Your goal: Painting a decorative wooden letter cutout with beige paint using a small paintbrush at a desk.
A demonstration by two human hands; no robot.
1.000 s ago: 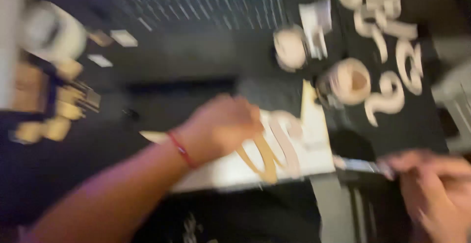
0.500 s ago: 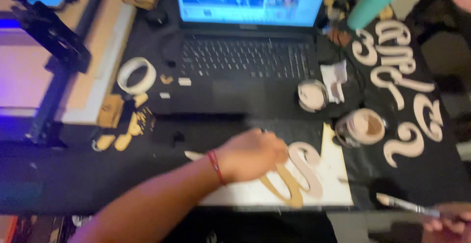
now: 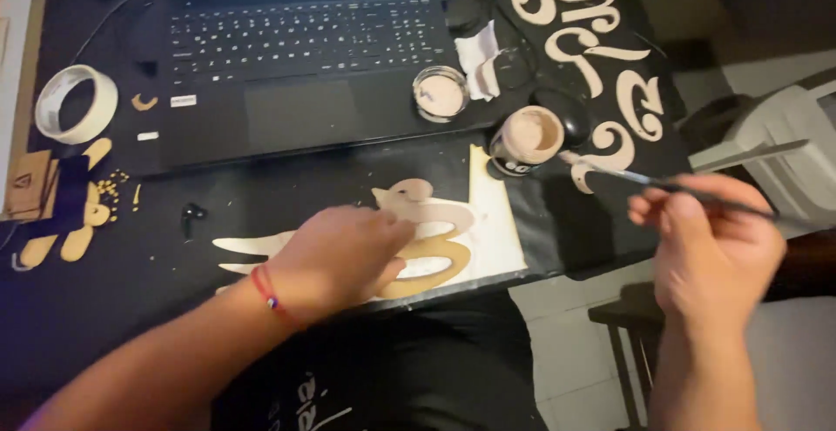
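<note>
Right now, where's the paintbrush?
Head view, right side: the paintbrush is in the right hand, bristles toward the open paint jar.

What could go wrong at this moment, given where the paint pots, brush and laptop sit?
The open paint pot stands near the table edge, close under the brush in the right hand; a swing might tip it. A second open pot sits on the laptop, so a spill could reach the keys. The left hand presses on the partly painted cutout and may smudge it.
</note>
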